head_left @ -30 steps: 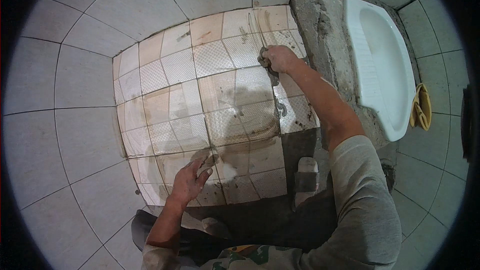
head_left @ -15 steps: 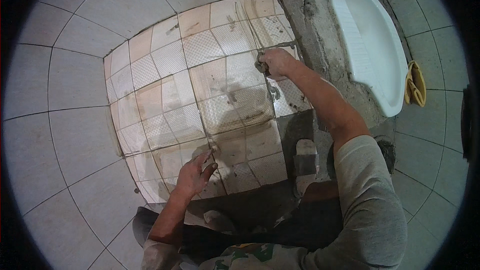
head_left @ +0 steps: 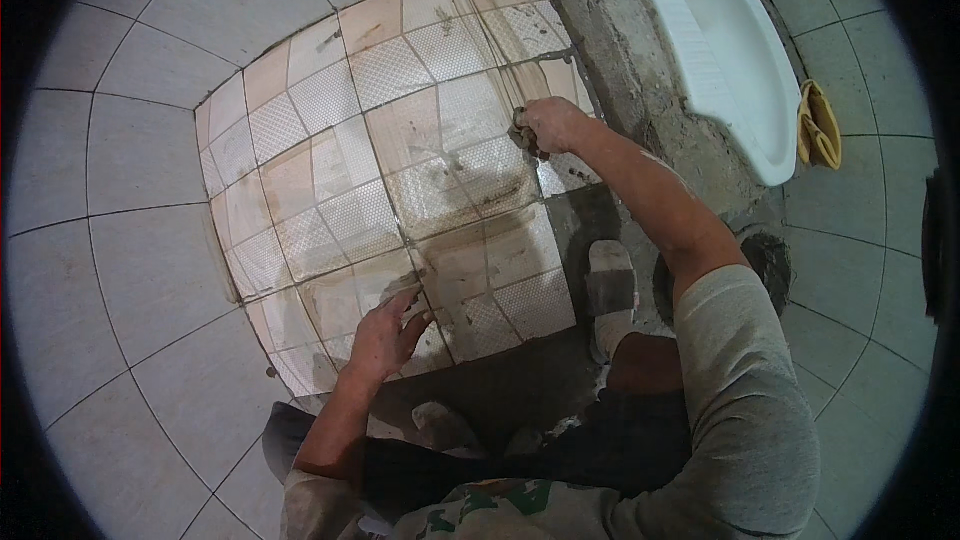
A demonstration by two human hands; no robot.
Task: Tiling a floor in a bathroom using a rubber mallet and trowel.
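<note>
My right hand (head_left: 558,126) is closed round a crumpled, grey-brown wad (head_left: 525,132) smeared with wet grout. Whether it is a rag or a sponge, I cannot make out. It presses against the patterned floor tiles (head_left: 400,72), over the joint near their right edge. Brown smears trail away from the wad toward the far wall. My left hand (head_left: 385,337) hovers over or rests lightly on the near tiles, fingers spread and holding nothing. Dark grout (head_left: 556,55) fills a cross joint beyond my right hand.
At the upper right, a white squat toilet (head_left: 735,60) is set in rough concrete (head_left: 610,40). Beside it, a yellow cloth or glove (head_left: 819,126) lies against the tiled wall. A dark round hole (head_left: 768,265) lies below the toilet. My slippered foot (head_left: 612,285) stands beside the tiles' right edge.
My right hand has slid the wad toward me along the joint, over where grout lumps showed. My left hand has hardly moved. The whole view has shifted slightly.
</note>
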